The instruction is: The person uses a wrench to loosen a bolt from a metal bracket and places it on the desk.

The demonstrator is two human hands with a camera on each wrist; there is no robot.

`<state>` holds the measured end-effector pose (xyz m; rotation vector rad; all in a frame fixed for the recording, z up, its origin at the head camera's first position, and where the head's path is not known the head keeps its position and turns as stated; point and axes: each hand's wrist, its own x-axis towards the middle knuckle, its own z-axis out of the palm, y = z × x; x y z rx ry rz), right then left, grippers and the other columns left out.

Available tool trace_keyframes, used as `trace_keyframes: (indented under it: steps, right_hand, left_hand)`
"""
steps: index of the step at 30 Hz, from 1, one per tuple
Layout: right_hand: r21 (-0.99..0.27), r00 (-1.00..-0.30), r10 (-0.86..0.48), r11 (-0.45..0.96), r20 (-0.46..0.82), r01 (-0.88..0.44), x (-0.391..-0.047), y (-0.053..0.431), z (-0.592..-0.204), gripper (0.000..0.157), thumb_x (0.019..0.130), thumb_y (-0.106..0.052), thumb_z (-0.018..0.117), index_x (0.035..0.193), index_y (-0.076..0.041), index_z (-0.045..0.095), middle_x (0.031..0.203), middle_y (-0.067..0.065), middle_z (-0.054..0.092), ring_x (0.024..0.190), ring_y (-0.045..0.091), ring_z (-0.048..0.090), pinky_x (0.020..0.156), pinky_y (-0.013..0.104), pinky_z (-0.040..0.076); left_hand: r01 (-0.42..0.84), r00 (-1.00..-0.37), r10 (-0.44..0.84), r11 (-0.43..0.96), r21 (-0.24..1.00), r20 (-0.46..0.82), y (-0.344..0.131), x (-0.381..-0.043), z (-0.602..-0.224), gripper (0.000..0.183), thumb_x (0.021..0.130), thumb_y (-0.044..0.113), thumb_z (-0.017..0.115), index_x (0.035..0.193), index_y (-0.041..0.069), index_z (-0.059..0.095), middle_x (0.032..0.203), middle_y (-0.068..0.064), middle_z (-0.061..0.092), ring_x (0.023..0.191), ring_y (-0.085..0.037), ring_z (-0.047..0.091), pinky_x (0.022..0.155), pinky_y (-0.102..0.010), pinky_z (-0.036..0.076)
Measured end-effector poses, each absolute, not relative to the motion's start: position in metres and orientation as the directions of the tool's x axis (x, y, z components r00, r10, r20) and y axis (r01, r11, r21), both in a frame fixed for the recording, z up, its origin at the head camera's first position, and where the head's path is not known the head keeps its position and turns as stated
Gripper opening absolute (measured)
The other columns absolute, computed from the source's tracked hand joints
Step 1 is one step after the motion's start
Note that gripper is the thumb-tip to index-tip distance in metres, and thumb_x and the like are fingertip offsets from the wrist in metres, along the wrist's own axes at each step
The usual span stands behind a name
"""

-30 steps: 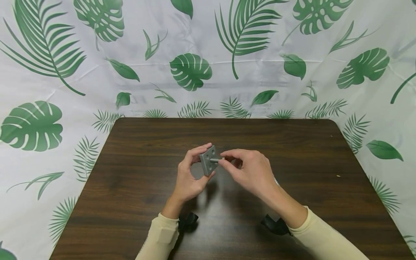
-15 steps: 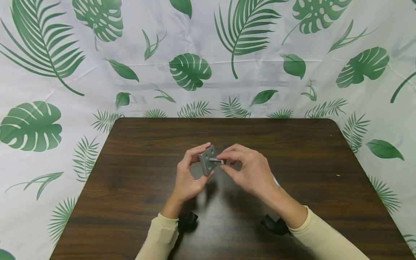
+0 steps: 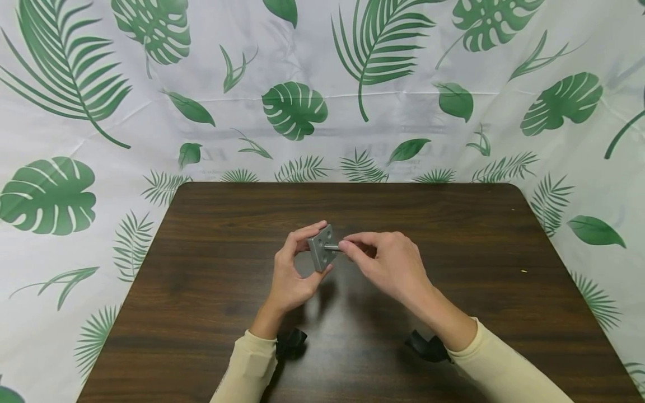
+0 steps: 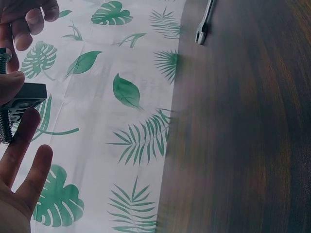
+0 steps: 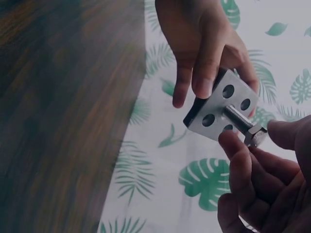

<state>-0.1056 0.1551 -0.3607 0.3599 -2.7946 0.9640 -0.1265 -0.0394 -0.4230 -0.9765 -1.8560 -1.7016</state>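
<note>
My left hand (image 3: 294, 274) holds a square grey metal plate (image 3: 318, 253) by its edges, tilted above the table. Several round holes (image 5: 208, 120) surround the plate's centre, where a hex bolt (image 5: 238, 117) passes through. The bolt's threaded end (image 4: 5, 127) sticks out on the other side, as the left wrist view shows. On the right, my right hand (image 3: 390, 260) has its thumb and fingers at the bolt's hex head (image 5: 255, 136), pinching it; they hide the head in the head view. A length of shank shows between plate and fingertips.
A metal wrench (image 4: 203, 29) lies on the dark wooden table (image 3: 211, 235) in the left wrist view. Black wrist mounts (image 3: 427, 347) sit below both wrists. A leaf-patterned white curtain (image 3: 227, 112) hangs behind the table.
The right hand's fingers have shifted around the bolt head: they spread and showed the head half a second ago, and now close over it again. The left hand and plate stay nearly still.
</note>
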Motion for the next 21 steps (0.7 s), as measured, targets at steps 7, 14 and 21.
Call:
trace_keyframes:
  steps: [7,14,21]
  right_hand:
    - [-0.582,-0.934,-0.214,0.735,0.287,-0.348,-0.1060,0.1560,-0.3622,0.021,0.085,-0.031,0.077,0.104,-0.022,0.078,0.075,-0.016,0.064,0.062,0.004,0.054,0.052,0.029,0.043]
    - [-0.557,-0.888,-0.293,0.697,0.354,-0.451,-0.1066,0.1563,-0.3626,0.027,0.079,-0.016,0.083,0.106,-0.020,0.077,0.094,-0.014,0.067,0.064,0.000,0.055,0.053,0.028,0.044]
    - [-0.562,-0.882,-0.302,0.684,0.362,-0.465,-0.1063,0.1565,-0.3628,0.030,0.079,-0.017,0.083,0.108,-0.020,0.076,0.097,-0.015,0.066,0.066,0.003,0.058,0.054,0.029,0.044]
  left_hand:
    - [0.740,-0.656,0.207,-0.011,0.672,0.726,-0.0399,-0.1262,-0.4229,0.062,0.067,-0.016,0.076,0.122,-0.014,0.047,0.130,-0.029,0.055,0.104,-0.035,0.064,0.077,-0.043,0.054]
    - [0.738,-0.659,0.208,-0.010,0.675,0.723,-0.0411,-0.1262,-0.4219,0.062,0.067,-0.017,0.076,0.122,-0.014,0.047,0.130,-0.030,0.055,0.103,-0.036,0.064,0.077,-0.043,0.054]
    - [0.734,-0.662,0.209,-0.013,0.679,0.720,-0.0418,-0.1262,-0.4213,0.061,0.068,-0.016,0.076,0.122,-0.014,0.047,0.130,-0.030,0.055,0.104,-0.037,0.064,0.078,-0.042,0.054]
